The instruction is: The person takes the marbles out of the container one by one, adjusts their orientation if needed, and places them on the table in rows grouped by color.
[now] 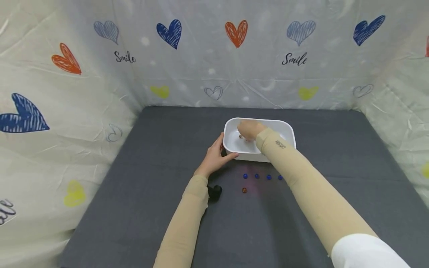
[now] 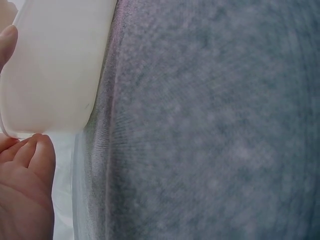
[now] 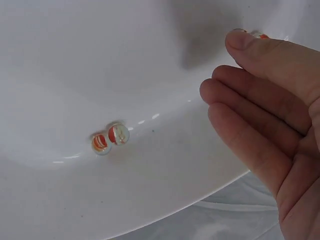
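Observation:
A white plastic tub (image 1: 261, 157) stands on the dark grey cloth. My left hand (image 1: 213, 158) grips its near left corner, with the thumb along the front and the fingers on the left side. Inside the tub, my right hand (image 1: 250, 129) reaches down with bent fingers. In the right wrist view, two clear marbles with orange swirls (image 3: 118, 134) touch each other on the tub floor. More orange-and-clear glass (image 3: 260, 35) shows behind the right thumb tip. The index finger is hidden there, so whether it pinches a marble cannot be told.
Several blue marbles (image 1: 257, 176) lie in a row in front of the tub, the rightmost beside the right sleeve. One brownish-orange marble (image 1: 244, 190) lies nearer. A black object (image 1: 215, 192) sits beside the left forearm. A heart-print sheet (image 1: 207, 63) hangs behind the table.

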